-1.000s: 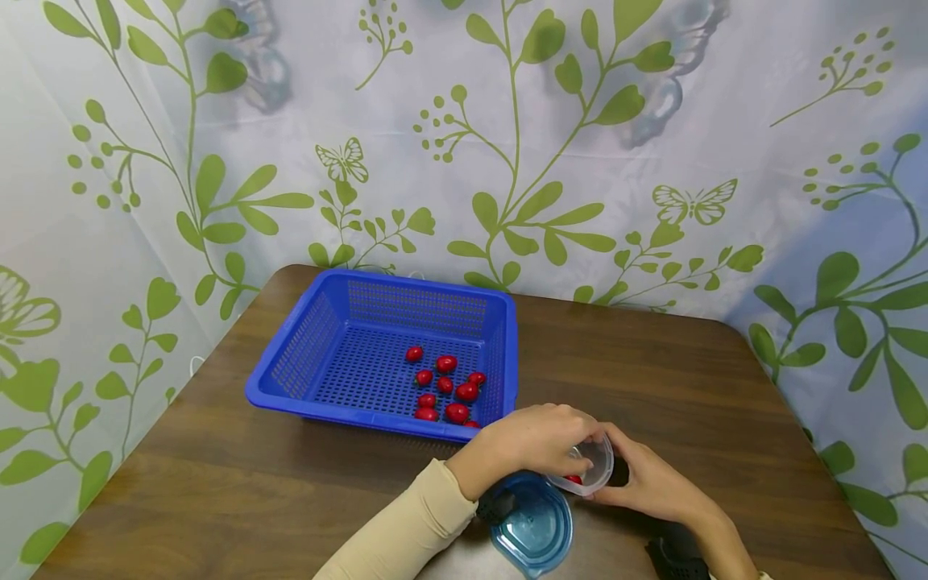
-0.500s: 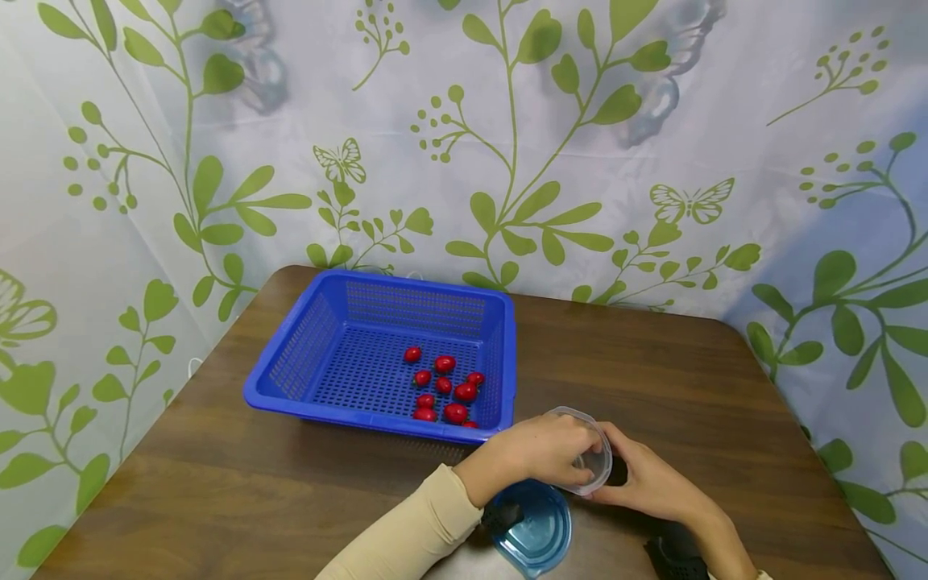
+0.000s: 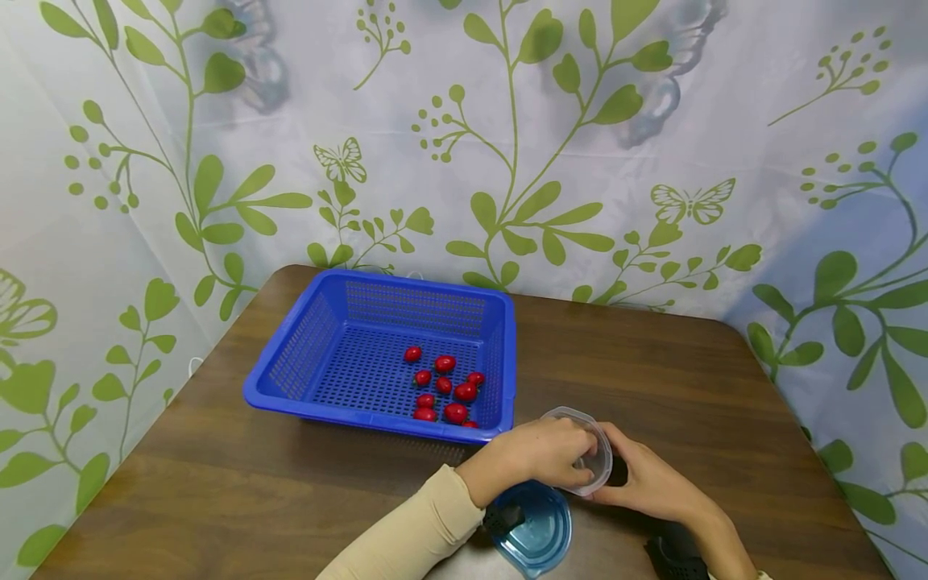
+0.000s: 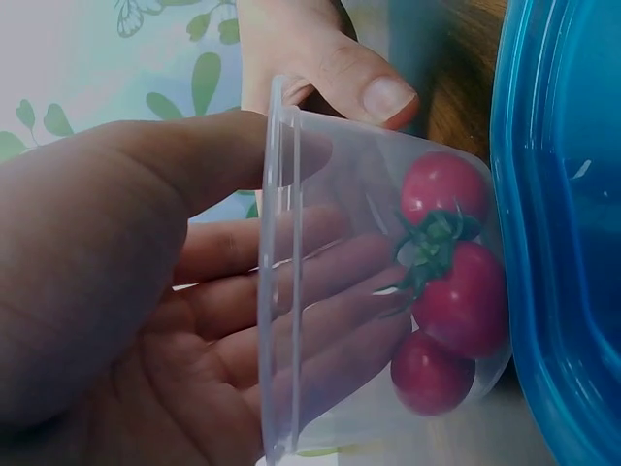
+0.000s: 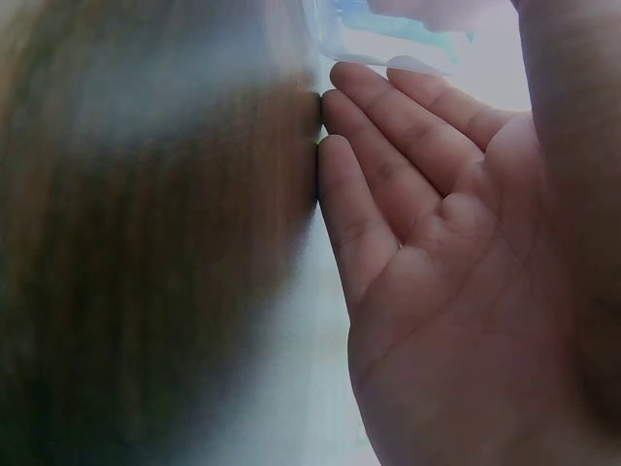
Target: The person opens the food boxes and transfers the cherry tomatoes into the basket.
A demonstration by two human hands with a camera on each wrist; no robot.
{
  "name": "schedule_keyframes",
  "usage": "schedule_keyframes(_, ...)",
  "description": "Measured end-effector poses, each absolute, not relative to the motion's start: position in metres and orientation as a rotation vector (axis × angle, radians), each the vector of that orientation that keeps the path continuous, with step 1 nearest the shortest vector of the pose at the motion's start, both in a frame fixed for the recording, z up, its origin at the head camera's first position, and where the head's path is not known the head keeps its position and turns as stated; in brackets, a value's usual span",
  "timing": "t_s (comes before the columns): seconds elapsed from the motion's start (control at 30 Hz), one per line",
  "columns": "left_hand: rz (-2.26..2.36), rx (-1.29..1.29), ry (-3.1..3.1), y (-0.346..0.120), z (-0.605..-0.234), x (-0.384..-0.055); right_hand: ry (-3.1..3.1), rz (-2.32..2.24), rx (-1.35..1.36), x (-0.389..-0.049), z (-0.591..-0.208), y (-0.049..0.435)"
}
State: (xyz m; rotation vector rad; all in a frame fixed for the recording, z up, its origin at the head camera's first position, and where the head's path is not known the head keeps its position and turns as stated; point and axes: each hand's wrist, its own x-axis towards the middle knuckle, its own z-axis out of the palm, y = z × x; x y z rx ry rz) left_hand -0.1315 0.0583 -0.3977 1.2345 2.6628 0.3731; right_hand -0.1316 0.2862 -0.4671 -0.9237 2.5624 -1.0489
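My left hand (image 3: 547, 451) reaches into a clear plastic container (image 3: 598, 463), its fingers extended toward the bottom. Through the clear wall in the left wrist view, cherry tomatoes (image 4: 461, 296) with green stems lie at the base, close to the fingertips; whether they touch is hard to tell. From the right side, my right hand (image 3: 648, 483) holds the container between thumb and fingers. In the right wrist view, several fingers of that hand (image 5: 437, 223) stretch out, with the container's edge above them. A blue lid (image 3: 540, 532) lies on the table under my left wrist.
A blue perforated basket (image 3: 290, 399) stands at the left, with several red cherry tomatoes (image 3: 445, 365) toward its right side. The brown wooden table (image 3: 217, 491) ends at a curtain (image 3: 406, 105) printed with green leaves. Black straps sit on both wrists.
My left hand has gone a little deeper into the container. A red tomato seen under its fingers a second ago is now hidden in the head view. The basket stays put.
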Motion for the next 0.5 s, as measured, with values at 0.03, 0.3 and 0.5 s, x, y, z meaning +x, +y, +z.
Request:
schedule_keyframes(0.03,0.373,1.23,2.66,0.0586,-0.3978,-0.1313,2.566,-1.048,-0.921,-0.1316,-0.4673,0.2862)
schedule_keyframes(0.3,0.394,1.197,2.617,0.0602,-0.3992,-0.1293,2.583,-1.042,-0.923,-0.1312,-0.4669,0.2852)
schedule_keyframes(0.5,0.396,1.187,2.615,0.0611,-0.401,-0.1282,2.585,-1.04,-0.926,-0.1304,-0.4656,0.2839)
